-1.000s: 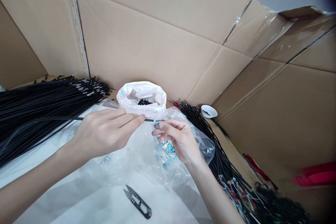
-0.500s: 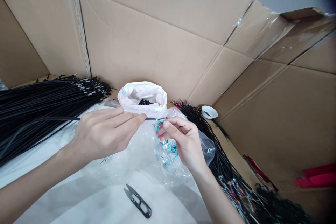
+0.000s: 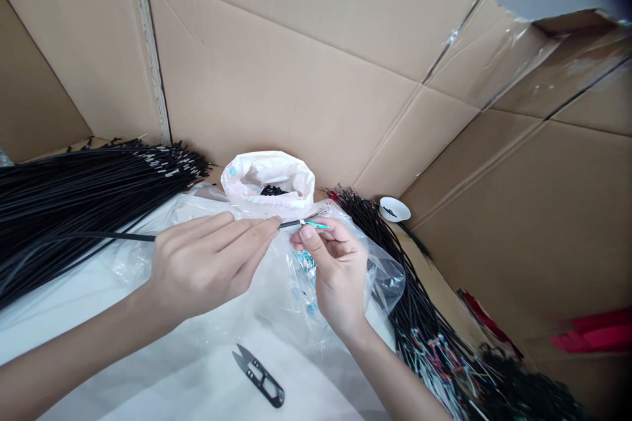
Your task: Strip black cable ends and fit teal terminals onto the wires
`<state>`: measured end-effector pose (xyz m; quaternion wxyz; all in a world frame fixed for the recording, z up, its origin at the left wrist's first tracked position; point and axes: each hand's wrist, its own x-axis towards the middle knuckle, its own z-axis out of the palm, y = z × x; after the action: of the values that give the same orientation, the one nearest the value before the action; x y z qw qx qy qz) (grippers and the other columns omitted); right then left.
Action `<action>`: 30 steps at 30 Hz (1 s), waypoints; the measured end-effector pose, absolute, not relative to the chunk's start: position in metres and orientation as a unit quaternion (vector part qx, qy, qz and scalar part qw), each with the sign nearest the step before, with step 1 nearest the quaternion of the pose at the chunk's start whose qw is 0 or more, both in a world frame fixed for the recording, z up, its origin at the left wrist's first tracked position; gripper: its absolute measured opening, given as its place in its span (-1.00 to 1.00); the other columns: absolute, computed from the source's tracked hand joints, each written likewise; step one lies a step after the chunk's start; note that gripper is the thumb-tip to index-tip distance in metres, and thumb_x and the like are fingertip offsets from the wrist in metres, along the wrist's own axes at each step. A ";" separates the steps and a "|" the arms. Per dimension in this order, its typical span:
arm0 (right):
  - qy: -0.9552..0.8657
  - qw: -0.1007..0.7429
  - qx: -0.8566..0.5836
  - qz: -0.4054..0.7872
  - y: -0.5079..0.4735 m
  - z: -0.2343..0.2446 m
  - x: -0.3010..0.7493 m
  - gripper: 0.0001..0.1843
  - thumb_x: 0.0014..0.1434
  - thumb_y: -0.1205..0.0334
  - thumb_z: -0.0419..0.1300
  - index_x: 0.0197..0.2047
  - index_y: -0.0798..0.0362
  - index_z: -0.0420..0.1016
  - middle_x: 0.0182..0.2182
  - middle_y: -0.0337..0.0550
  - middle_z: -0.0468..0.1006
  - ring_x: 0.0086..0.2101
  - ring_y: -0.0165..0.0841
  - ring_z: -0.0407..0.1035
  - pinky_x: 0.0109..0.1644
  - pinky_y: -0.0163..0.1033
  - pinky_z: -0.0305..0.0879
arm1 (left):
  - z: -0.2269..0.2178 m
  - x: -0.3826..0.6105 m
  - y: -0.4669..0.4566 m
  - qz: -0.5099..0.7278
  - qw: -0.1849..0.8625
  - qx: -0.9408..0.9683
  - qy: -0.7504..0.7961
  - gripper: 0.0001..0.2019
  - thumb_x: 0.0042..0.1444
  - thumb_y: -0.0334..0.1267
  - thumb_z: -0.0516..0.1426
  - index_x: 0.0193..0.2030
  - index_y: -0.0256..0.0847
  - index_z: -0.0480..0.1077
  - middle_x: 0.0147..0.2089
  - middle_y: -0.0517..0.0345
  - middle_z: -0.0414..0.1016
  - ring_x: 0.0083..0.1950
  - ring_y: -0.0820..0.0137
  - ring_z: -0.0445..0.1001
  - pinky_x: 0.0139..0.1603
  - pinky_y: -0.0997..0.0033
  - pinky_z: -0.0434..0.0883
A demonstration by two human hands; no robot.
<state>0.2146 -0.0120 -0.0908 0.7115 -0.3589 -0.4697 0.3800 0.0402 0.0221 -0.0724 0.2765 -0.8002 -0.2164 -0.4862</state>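
1 black cable [image 3: 108, 235] runs in from 9 o'clock to mid-frame. The left hand [image 3: 207, 263] pinches it near its end, and the right hand [image 3: 336, 270] pinches its teal-wired tip. A clear bag [image 3: 385, 276] lies beneath. Snips [image 3: 259, 376] lie on the table [image 3: 74, 302] at 6 o'clock, a white bag [image 3: 269, 174] at 12, and a cable bundle [image 3: 74, 191] at 10.

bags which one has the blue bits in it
The clear bag under the right hand; blue bits show through it. The white bag behind it holds dark pieces.

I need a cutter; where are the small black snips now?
In the head view, the black snips lie bottom centre on the white surface, below the clear plastic bag.
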 end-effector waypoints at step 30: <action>-0.514 0.677 -0.276 0.449 -0.005 -0.091 0.223 -0.94 0.10 0.30 0.37 -0.38 -0.03 0.59 -0.49 -0.30 0.43 -0.51 -0.45 0.23 -0.39 -0.29 0.21 | -0.048 0.029 0.040 -0.314 -0.452 -0.804 -0.225 -0.62 0.40 -0.18 -0.02 -0.45 -0.19 0.38 -0.63 0.30 0.24 -0.59 0.52 0.19 -0.59 0.54 0.18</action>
<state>0.2228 -0.0047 -0.0914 0.6768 -0.2758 -0.5139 0.4491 0.0286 0.0398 -0.0483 -0.4522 -0.8038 -0.2251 -0.3143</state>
